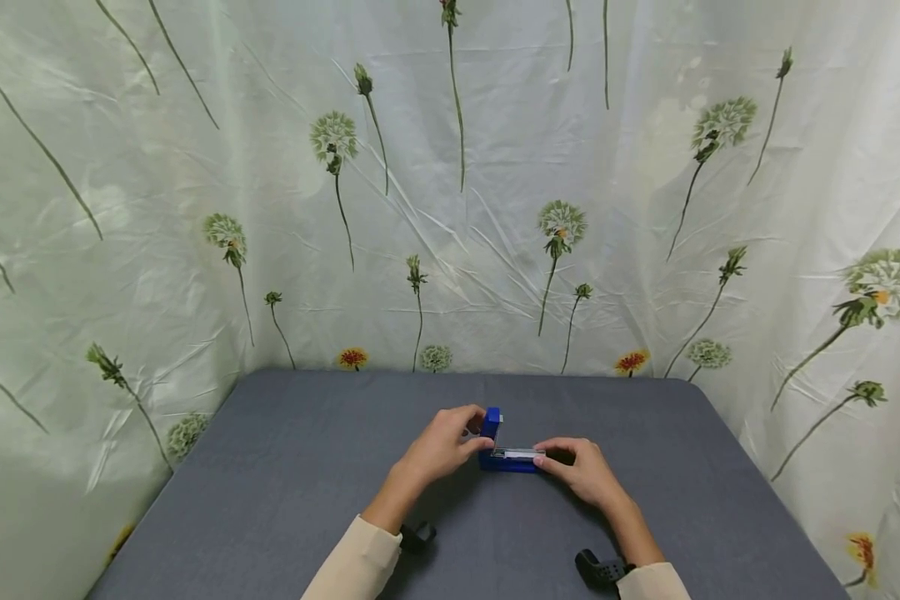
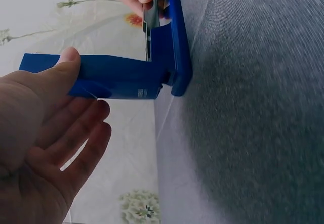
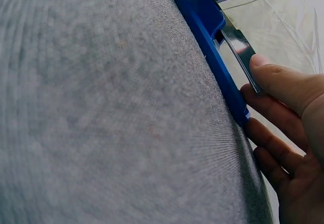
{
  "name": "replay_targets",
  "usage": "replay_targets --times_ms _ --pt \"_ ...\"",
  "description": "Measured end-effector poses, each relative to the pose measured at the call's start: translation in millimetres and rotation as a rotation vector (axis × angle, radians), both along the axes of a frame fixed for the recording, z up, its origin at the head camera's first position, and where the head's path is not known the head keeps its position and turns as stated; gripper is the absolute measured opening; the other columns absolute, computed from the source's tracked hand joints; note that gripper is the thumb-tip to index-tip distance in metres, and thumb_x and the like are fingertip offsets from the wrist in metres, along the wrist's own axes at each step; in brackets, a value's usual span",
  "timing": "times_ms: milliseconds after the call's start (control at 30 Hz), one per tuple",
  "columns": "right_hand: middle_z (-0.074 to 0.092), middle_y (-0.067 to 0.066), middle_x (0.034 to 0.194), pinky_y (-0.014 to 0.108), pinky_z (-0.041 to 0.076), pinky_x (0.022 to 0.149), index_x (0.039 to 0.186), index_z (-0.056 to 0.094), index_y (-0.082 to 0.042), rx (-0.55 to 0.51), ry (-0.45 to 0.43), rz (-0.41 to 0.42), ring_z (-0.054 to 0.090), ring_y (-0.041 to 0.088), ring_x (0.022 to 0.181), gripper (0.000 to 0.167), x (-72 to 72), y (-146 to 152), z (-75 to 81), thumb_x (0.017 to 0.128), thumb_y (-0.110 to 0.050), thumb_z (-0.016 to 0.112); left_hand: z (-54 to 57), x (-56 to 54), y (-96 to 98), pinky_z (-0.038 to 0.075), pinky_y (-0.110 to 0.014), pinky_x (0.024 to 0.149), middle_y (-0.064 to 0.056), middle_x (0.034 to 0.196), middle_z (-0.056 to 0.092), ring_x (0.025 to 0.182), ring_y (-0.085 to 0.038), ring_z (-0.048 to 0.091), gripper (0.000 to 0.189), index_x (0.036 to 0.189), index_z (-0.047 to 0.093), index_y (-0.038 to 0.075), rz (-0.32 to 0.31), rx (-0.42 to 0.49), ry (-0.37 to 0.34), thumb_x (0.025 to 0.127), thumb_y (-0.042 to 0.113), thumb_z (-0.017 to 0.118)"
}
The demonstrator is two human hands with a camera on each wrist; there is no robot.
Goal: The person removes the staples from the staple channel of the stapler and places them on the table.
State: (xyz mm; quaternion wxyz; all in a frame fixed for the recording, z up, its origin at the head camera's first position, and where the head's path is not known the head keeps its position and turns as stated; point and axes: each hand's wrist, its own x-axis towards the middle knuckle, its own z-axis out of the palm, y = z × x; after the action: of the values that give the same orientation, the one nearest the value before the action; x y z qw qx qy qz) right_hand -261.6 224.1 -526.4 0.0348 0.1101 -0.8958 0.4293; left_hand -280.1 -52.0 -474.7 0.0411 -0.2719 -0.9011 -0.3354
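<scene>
A blue stapler (image 1: 512,467) rests on the grey table with its top arm swung up, so the metal staple tray (image 3: 239,49) lies exposed. My left hand (image 1: 437,443) holds the raised top arm (image 2: 116,76), its thumb on one side and fingers behind. At the tray's free end, my right hand (image 1: 583,471) pinches the metal between thumb and forefinger. In the right wrist view, the other fingers of the right hand (image 3: 298,128) lie beside the end of the blue base (image 3: 223,77).
The table (image 1: 330,442) is covered in grey cloth and has rounded far corners. Behind it and at the sides hangs a pale curtain (image 1: 495,167) printed with dandelions. Dark wrist straps (image 1: 600,570) sit below both hands, near the light sleeves.
</scene>
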Motion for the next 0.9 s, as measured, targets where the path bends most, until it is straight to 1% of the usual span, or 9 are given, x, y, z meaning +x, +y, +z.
replay_targets --times_ms 100,200,367,433,567,667,900 --pt "0.078 -0.005 0.106 0.038 0.053 0.095 0.103 0.081 -0.025 -0.008 -0.012 0.0 0.069 0.016 0.105 0.016 -0.1 -0.5 0.0 0.09 -0.033 0.082 0.0 0.1 -5.4 0.059 -0.031 0.086 0.001 0.104 0.074 0.095 -0.011 0.07 0.03 0.117 0.069 0.013 -0.004 0.024 -0.009 0.095 0.03 0.076" --pt "0.078 -0.005 0.107 0.039 0.053 0.096 0.104 0.081 -0.025 -0.001 0.001 0.011 0.069 0.018 0.107 0.016 -0.4 -0.1 -0.9 0.09 -0.033 0.081 -0.8 0.2 -10.8 0.06 -0.03 0.084 0.0 0.101 0.074 0.093 -0.012 0.071 0.027 0.115 0.068 0.013 -0.012 0.039 -0.018 0.095 0.029 0.075" --pt "0.078 -0.006 0.106 0.037 0.053 0.096 0.104 0.081 -0.026 0.003 0.014 0.015 0.069 0.016 0.107 0.016 -0.2 0.8 -2.1 0.089 -0.033 0.082 -1.4 0.1 -19.4 0.06 -0.03 0.083 0.002 0.097 0.071 0.092 -0.014 0.072 0.023 0.109 0.064 0.015 -0.017 0.038 -0.064 0.097 0.033 0.072" --pt "0.078 -0.007 0.107 0.037 0.053 0.096 0.104 0.081 -0.026 0.001 0.009 0.014 0.069 0.016 0.107 0.016 0.2 0.8 -1.8 0.09 -0.034 0.081 -1.8 -0.1 -22.7 0.06 -0.029 0.083 0.003 0.096 0.071 0.092 -0.013 0.071 0.021 0.108 0.064 0.017 -0.014 0.041 -0.075 0.097 0.033 0.072" --pt "0.078 -0.007 0.107 0.038 0.053 0.097 0.104 0.081 -0.026 -0.003 0.003 0.015 0.068 0.016 0.107 0.016 0.2 1.1 -0.9 0.09 -0.034 0.081 -3.8 -0.7 -28.8 0.059 -0.028 0.083 0.005 0.095 0.071 0.091 -0.01 0.07 0.021 0.111 0.065 0.017 -0.015 0.052 -0.07 0.097 0.031 0.073" --pt "0.078 -0.007 0.106 0.038 0.053 0.097 0.103 0.081 -0.026 -0.004 0.002 0.014 0.068 0.015 0.106 0.016 0.1 1.4 -0.5 0.09 -0.034 0.081 -6.5 -1.6 -33.3 0.06 -0.029 0.083 0.005 0.096 0.073 0.09 -0.01 0.071 0.023 0.113 0.066 0.016 -0.011 0.051 -0.067 0.097 0.031 0.074" --pt "0.078 -0.008 0.105 0.038 0.053 0.097 0.102 0.081 -0.027 0.002 0.006 0.01 0.068 0.014 0.106 0.015 0.0 0.9 -1.8 0.089 -0.034 0.081 -13.2 -2.4 -42.8 0.061 -0.03 0.081 0.003 0.099 0.074 0.09 -0.011 0.072 0.031 0.116 0.065 0.014 0.018 0.047 -0.092 0.094 0.033 0.077"
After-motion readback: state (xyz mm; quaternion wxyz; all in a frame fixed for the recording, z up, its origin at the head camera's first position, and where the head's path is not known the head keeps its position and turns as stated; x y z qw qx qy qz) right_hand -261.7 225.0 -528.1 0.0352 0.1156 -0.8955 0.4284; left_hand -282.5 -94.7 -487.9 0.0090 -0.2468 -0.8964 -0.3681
